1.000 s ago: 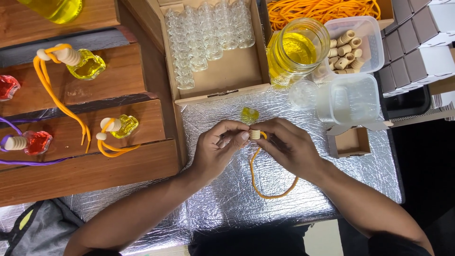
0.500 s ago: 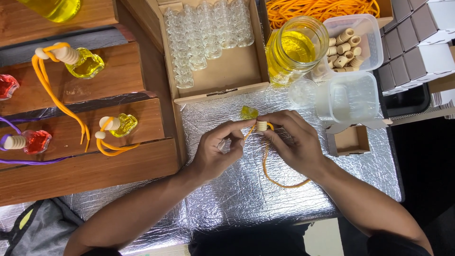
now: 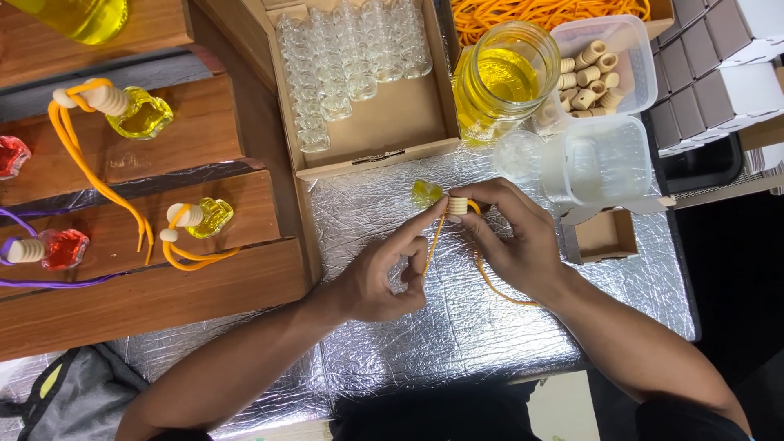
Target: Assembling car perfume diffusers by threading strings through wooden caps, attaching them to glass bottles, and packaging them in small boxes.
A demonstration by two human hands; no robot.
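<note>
Pinching the small wooden cap (image 3: 457, 206) in the right hand (image 3: 510, 241), the person has raised it beside the little yellow bottle (image 3: 425, 193) on the foil-covered counter (image 3: 457, 327); the left hand (image 3: 384, 273) now pulls the orange cord (image 3: 490, 282) taut between closed fingertips; threading looks nearly complete.

Foil-covered table (image 3: 490, 335) — stepped wooden shelves (image 3: 147, 302) beside it.

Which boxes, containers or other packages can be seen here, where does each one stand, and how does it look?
Cardboard tray: top centre, flat, brown, with clear glass vials.
Glass jar: right of it, round, with yellow liquid.
Plastic tub: top right, clear, with wooden caps.
Small cardboard box: beside the right hand, open, brown.
White cartons: far right, stacked.
</note>
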